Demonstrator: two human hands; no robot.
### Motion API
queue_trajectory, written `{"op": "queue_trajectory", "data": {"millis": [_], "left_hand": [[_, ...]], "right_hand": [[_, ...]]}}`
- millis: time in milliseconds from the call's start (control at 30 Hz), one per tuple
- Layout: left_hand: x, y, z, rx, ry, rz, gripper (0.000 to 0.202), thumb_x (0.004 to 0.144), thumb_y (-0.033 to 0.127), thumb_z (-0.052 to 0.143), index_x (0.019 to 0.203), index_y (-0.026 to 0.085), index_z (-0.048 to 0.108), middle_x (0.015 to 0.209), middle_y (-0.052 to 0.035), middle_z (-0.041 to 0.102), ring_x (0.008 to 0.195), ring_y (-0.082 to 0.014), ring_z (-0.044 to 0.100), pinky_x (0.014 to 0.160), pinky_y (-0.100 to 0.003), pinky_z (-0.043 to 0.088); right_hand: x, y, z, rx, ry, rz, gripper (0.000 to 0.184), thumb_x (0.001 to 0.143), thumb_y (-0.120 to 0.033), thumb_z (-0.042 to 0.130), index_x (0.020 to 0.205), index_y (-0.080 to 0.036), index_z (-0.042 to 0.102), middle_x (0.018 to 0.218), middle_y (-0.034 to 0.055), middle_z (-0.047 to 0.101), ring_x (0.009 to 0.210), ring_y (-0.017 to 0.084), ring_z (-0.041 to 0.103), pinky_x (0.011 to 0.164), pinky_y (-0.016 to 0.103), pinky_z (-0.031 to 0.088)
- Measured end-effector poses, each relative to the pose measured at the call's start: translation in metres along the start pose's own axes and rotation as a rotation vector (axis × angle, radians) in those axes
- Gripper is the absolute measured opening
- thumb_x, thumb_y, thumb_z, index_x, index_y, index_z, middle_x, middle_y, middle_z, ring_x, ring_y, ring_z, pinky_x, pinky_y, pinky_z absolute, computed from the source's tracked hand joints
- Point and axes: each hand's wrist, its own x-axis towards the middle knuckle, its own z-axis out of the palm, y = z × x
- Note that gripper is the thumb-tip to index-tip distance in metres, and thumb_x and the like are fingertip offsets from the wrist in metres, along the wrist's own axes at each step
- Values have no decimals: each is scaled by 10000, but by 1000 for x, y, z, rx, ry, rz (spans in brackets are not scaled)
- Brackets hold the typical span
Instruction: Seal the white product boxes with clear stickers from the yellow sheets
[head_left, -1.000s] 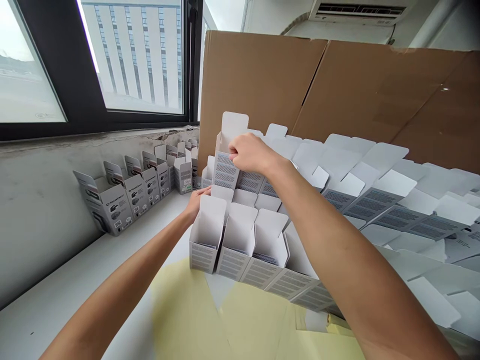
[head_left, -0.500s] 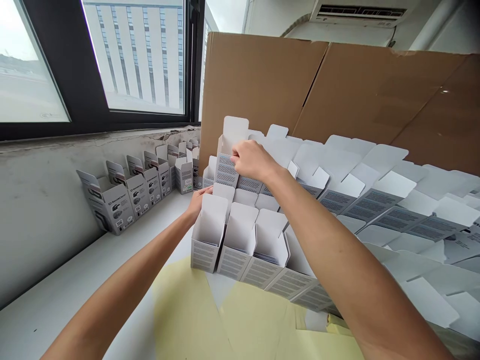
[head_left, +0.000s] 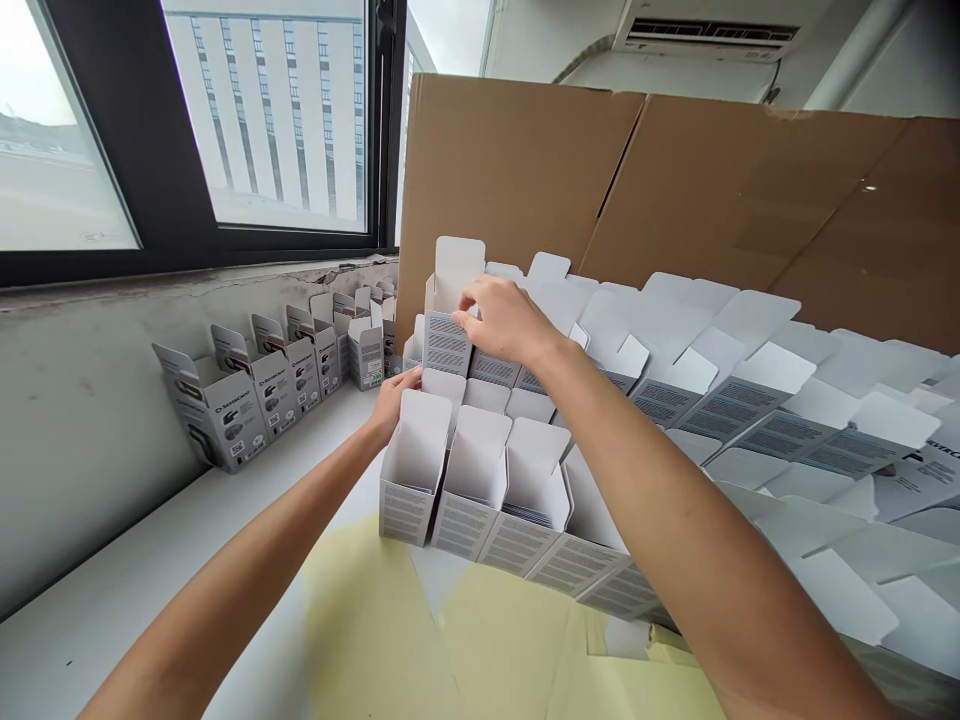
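Observation:
My right hand (head_left: pixel 501 318) is at the top front edge of a white open carton (head_left: pixel 448 342) with grey printed text, thumb and fingers closed over its edge. The carton's flap stands upright behind the hand. Against the left side of the same stack, my left hand (head_left: pixel 394 405) rests with its fingers stretched forward; its fingertips are partly hidden. In front of both hands stands a row of open white cartons (head_left: pixel 469 525), flaps raised. Dark-edged contents show low inside one open carton (head_left: pixel 534 495).
Many more open cartons (head_left: pixel 757 400) spread to the right, before a tall brown cardboard sheet (head_left: pixel 517 170). Along the left wall stands a line of grey printed boxes (head_left: pixel 240 405). Yellow paper (head_left: pixel 465 640) lies on the white table (head_left: pixel 247 530). A dark-framed window (head_left: pixel 270 120) is behind.
My right hand's fingers have loosened from a tight fist, with the thumb and forefinger now more apparent at the carton's edge. My left hand stays in place. The view shifts slightly.

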Motion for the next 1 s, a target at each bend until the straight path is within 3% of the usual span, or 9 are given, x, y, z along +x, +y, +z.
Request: {"op": "queue_trajectory", "data": {"millis": [100,200,300,467,733,900,1000], "left_hand": [[2,9,2,-26,12,69,550,723,571,742,1095,167,727,1075,-89,729,1021,-254,633,791,-314,468],[1,20,6,-13,-20,102,601,710,590,748,1162,196,713,1211,-79,689,1093,-254,607,823,-310,469],[-2,26,10,1,-66,108,612,697,593,765,1154,189,721,1181,-73,702,1041,-256,629,815,-321,488],[-4,21,9,-28,-130,99,579,703,599,766,1107,185,744,1099,-88,732,1079,-270,633,848,-320,496],[-4,18,8,-16,-127,62,479,679,629,766,802,167,745,789,-39,728,828,-194,660,705,-253,477],[-5,14,5,24,-117,3,550,678,687,728,731,140,705,641,-33,665,556,-151,574,519,-255,388],[-7,12,3,31,-113,-8,580,677,715,708,729,138,699,649,-41,666,557,-161,581,528,-267,398]], "right_hand": [[4,1,0,-6,-22,-22,58,888,-197,625,848,-156,630,1032,87,629,897,223,584,733,328,407],[8,5,6,-11,12,-54,88,850,-109,622,772,-148,624,993,82,618,857,199,571,714,307,403],[7,11,14,10,78,-49,135,820,-54,603,720,-146,603,931,71,607,806,179,553,698,292,399],[0,17,17,20,38,-19,144,817,-49,592,716,-153,588,888,60,587,748,162,522,665,282,379],[3,11,8,-35,-37,-13,199,797,39,573,720,-144,581,895,58,571,703,131,502,607,264,345],[2,12,17,-71,-104,1,125,853,-75,628,753,-144,598,926,69,609,759,151,541,625,268,356],[-3,11,25,-106,-122,-29,147,884,-100,605,744,-144,611,919,71,624,782,157,562,636,268,359]]}}
